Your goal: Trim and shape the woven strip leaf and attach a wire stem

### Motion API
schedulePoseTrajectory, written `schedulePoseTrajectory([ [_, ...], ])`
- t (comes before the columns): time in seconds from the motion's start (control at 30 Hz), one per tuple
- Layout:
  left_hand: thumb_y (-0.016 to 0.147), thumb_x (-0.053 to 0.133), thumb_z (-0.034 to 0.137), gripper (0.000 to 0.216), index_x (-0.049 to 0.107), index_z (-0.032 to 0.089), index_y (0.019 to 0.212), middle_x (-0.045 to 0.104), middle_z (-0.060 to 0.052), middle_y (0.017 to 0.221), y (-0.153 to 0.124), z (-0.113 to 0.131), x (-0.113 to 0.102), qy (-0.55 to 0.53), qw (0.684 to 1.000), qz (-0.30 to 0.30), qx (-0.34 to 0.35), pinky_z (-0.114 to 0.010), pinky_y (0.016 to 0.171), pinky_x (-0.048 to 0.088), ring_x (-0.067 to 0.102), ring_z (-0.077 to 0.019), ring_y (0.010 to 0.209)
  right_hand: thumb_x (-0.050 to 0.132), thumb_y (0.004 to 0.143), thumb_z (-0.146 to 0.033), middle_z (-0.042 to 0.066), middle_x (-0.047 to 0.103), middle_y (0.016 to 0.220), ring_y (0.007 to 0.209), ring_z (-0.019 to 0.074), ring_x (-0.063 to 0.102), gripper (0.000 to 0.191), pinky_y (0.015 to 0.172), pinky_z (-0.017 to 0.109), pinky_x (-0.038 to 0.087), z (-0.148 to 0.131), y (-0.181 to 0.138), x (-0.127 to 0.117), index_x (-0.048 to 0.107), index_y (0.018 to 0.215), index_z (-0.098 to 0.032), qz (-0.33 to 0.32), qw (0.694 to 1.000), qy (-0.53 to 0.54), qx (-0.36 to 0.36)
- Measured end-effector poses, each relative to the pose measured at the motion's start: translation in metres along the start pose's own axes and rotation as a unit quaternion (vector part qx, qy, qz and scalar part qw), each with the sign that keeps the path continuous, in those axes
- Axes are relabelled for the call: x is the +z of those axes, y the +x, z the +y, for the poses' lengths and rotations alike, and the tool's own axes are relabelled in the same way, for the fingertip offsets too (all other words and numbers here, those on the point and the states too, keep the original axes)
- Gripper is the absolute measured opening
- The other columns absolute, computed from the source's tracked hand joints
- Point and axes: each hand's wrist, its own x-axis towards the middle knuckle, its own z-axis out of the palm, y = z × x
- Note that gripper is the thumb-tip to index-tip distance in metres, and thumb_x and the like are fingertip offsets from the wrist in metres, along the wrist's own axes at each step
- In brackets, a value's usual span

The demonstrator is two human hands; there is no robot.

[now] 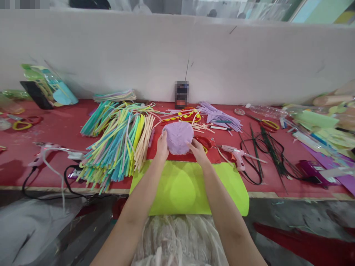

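Our left hand (pixel 162 147) pinches the left edge of the round lilac piece (pixel 179 137) and our right hand (pixel 197 149) its lower right edge, probably so the face lies level and uncovered before us. We have it above the middle of the worktop (pixel 97 144), just beyond the yellow-green sheet (pixel 183 188). The pipe cleaners (pixel 111 147) to our left and the pink glue gun (pixel 237 154) to our right seem placed for easy reach.
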Motion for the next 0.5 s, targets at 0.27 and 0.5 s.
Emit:
schedulePoseTrajectory([
  [0.27, 0.062, 0.074, 0.026, 0.036, 0.067, 0.017, 0.096, 0.070, -0.008, 0.101, -0.003, 0.004, -0.001, 0.042, 0.986, -0.123, -0.100, -0.035, 0.085, 0.050, 0.064, -0.0239, 0.098, 0.066, 0.067, -0.049, 0.000, 0.067, 0.077, 0.059, 0.0143, 0.056, 0.043, 0.052, 0.027, 0.048, 0.001, 0.004, -0.004, 0.067, 0.098, -0.019, 0.061, 0.996, -0.035, -0.057],
  [0.5, 0.062, 0.074, 0.027, 0.044, 0.064, 0.020, 0.104, 0.068, -0.005, 0.107, -0.004, 0.004, 0.001, 0.011, 0.994, -0.088, -0.061, -0.029, 0.075, 0.052, 0.064, -0.0193, 0.094, 0.039, 0.083, -0.022, 0.009, 0.062, 0.108, 0.106, 0.0209, 0.051, 0.036, 0.094, 0.037, 0.038, -0.007, -0.003, -0.021, 0.059, 0.113, -0.018, 0.242, 0.883, -0.360, -0.177],
])
